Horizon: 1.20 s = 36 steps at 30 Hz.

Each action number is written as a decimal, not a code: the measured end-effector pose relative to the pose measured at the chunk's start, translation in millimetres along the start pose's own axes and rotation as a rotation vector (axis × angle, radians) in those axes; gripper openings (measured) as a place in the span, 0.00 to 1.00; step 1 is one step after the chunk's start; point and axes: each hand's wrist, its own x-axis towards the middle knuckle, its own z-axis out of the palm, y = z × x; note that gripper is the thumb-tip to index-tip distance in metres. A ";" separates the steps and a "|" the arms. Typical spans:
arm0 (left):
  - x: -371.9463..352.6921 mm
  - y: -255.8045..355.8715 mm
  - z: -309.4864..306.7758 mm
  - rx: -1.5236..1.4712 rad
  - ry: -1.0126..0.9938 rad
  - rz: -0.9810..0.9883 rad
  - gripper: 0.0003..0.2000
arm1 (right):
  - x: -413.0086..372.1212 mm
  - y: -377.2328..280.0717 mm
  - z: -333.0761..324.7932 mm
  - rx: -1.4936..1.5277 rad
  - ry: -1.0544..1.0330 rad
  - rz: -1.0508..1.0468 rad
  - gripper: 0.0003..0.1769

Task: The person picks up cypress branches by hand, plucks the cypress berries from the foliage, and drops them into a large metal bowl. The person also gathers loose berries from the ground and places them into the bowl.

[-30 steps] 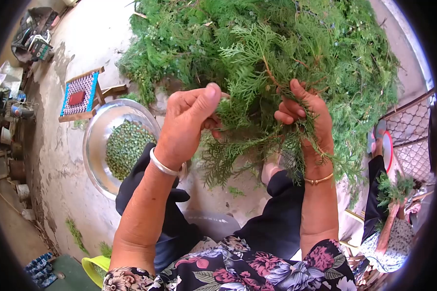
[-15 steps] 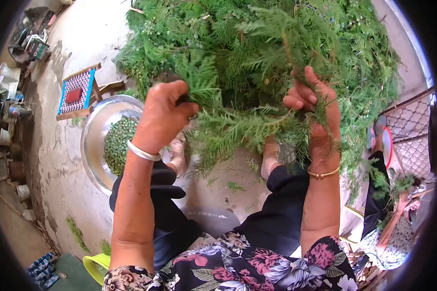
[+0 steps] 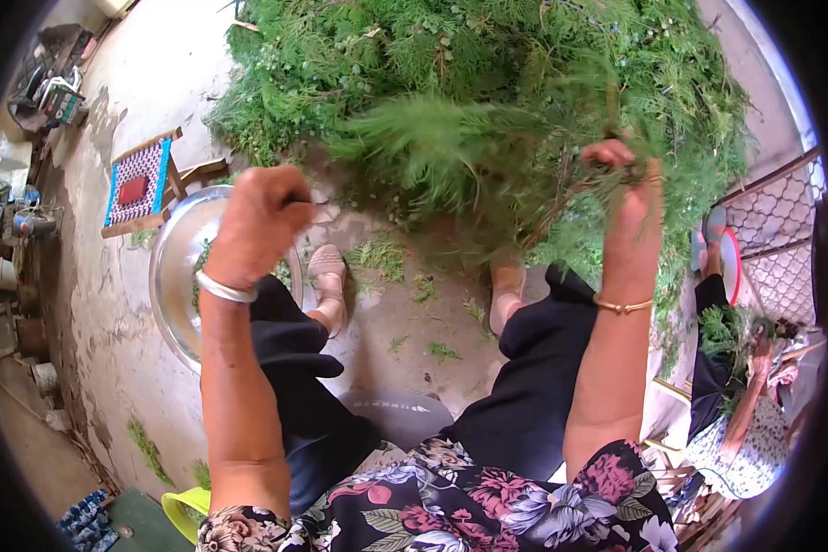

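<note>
My right hand [image 3: 622,175] is wrapped round the stem of a leafy green branch [image 3: 451,147], whose sprays spread leftward, blurred by motion. My left hand [image 3: 265,216], with a silver bangle at the wrist, is closed over the right part of a metal basin [image 3: 170,276]. Whatever its fingers hold, if anything, is too hidden to make out. Small green berries in the basin show only in part behind the left hand and wrist. A large heap of green branches [image 3: 340,64] lies beyond both hands.
A woven stool [image 3: 147,179] with a red object stands beyond the basin. A yellow-green container [image 3: 186,511] is at the lower left. At the right, another person's arm [image 3: 745,409] holds greenery near a metal lattice [image 3: 782,221]. Loose sprigs [image 3: 443,350] lie between my feet.
My left hand has left the foliage and moved left over the basin. My right hand has shifted slightly right with the branch, which has swung. The view has moved a little.
</note>
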 end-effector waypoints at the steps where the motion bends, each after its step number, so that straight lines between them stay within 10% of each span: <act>1: -2.5 -9.7 -6.3 -0.007 0.057 -0.040 0.01 | 9.8 -11.4 -12.3 -0.105 -0.029 -0.073 0.10; 8: 1.8 10.3 -9.0 -0.540 0.266 -0.263 0.08 | 24.9 -33.8 -41.3 -0.216 -0.165 0.121 0.10; 10: 5.8 13.1 -0.3 -1.180 0.071 -0.233 0.10 | 31.3 -30.7 -47.6 -0.256 -0.223 0.095 0.11; 14: 13.2 30.2 31.4 -0.980 0.033 -0.274 0.09 | 16.2 -13.6 -14.4 -0.254 -0.280 0.275 0.16; 18: 17.3 39.9 56.7 -0.855 -0.077 -0.333 0.08 | -20.1 20.6 21.2 -0.709 0.096 -0.102 0.22; 22: 16.3 44.1 70.3 -1.083 -0.072 -0.198 0.09 | -17.6 21.7 20.1 -0.594 -0.100 -0.050 0.19; 24: 21.3 37.9 72.0 -1.120 -0.099 -0.087 0.11 | 8.2 9.1 -0.1 0.012 -0.376 0.533 0.16; 36: 16.6 53.1 54.6 -1.287 -0.069 -0.030 0.10 | 1.8 15.0 9.9 -0.116 -0.262 0.558 0.11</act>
